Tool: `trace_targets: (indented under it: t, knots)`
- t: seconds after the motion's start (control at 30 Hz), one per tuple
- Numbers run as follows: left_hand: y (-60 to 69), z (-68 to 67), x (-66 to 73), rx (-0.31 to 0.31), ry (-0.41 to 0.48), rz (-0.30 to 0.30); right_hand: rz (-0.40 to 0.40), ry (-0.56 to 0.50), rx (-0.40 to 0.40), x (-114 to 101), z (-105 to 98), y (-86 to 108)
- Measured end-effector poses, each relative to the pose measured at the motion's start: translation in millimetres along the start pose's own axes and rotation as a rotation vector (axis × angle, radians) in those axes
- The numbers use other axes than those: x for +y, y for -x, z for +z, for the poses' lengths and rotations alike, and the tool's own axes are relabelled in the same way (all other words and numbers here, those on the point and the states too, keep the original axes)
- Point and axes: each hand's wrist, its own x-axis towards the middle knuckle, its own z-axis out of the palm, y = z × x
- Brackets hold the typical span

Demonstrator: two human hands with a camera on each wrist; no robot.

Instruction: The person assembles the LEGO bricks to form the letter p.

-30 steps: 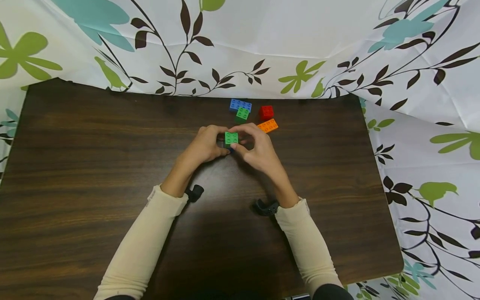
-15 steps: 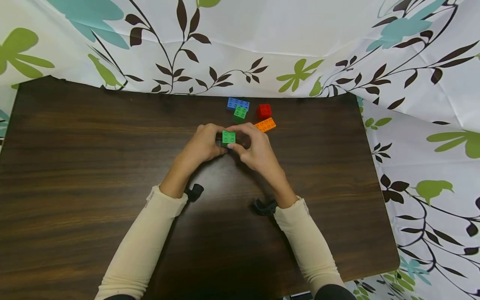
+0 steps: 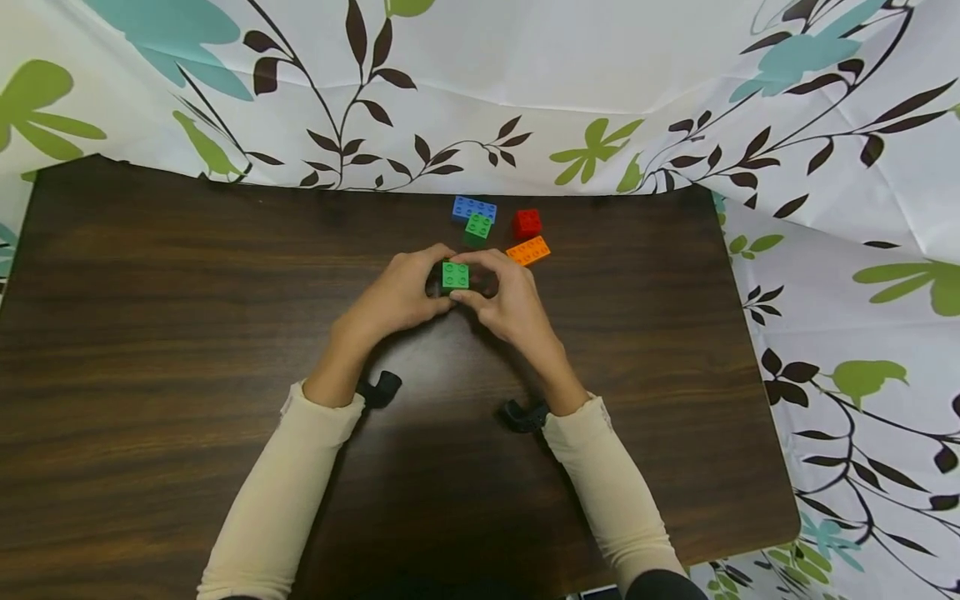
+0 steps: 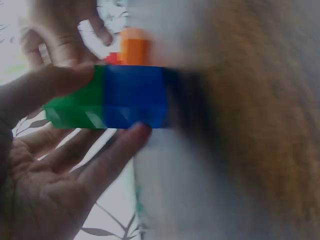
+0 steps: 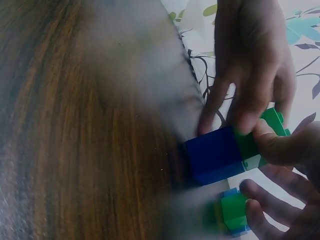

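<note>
Hold, in front of the body, a small square bright green plastic brick (image 3: 455,274) stacked on a deep blue plastic brick (image 4: 132,95), midway between both hands, over a dark brown wood-grain table (image 3: 187,333). Keep the long axis of this pair upright: green uppermost with studs facing up, blue toward the wood. Cannot tell resting on the tabletop from hanging just above it.

Grip from the left with the left hand (image 3: 397,292), thumb opposed to fingers, pinching the pair around the seam and reaching lower, onto the blue. Pinch from the right with the right hand (image 3: 517,304), thumb at the near side of the green, index finger at its far edge. Judge neither hand nearer, with both touching; count the vertical split as the deciding relation, right hand higher, left hand lower.

Note beyond the hands an oblong blue studded brick (image 3: 465,206), overlapped in front by a second square green brick (image 3: 478,227); cannot tell mounted from merely adjacent. See rightward a red plastic brick (image 3: 527,223) and, just before it, an oblong orange brick (image 3: 528,250), slanted, near the right index finger.
</note>
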Motion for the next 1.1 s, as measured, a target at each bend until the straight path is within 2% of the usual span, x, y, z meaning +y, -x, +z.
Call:
trace_targets:
  t: [0.13, 0.3, 0.57, 0.73, 0.87, 1.0, 1.1]
  knots:
    - [8.2, -7.1, 5.9, 0.025, 0.056, 0.051, 0.009, 0.002, 0.007, 1.7, -0.4, -0.5]
    - [10.7, -7.8, 10.4, 0.090, 0.062, 0.079, 0.046, -0.020, 0.011, 1.4, 0.4, -2.0]
    - [8.9, -0.5, 11.8, 0.174, 0.081, 0.034, 0.095, -0.108, -0.014, 4.5, -0.2, -2.8]
    - [8.9, 1.3, 9.3, 0.204, 0.103, 0.014, 0.115, -0.161, -0.092, 9.3, -5.9, -1.8]
    - [8.3, 0.5, 7.2, 0.201, 0.110, -0.007, 0.137, -0.212, -0.137, 17.1, -11.5, 0.8]
    - [6.9, -0.6, 6.4, 0.186, 0.119, -0.028, 0.136, -0.249, -0.100, 23.2, -19.4, 3.2]
    - [5.9, -0.7, 6.3, 0.181, 0.129, -0.044, 0.131, -0.220, -0.049, 27.4, -26.2, 3.1]
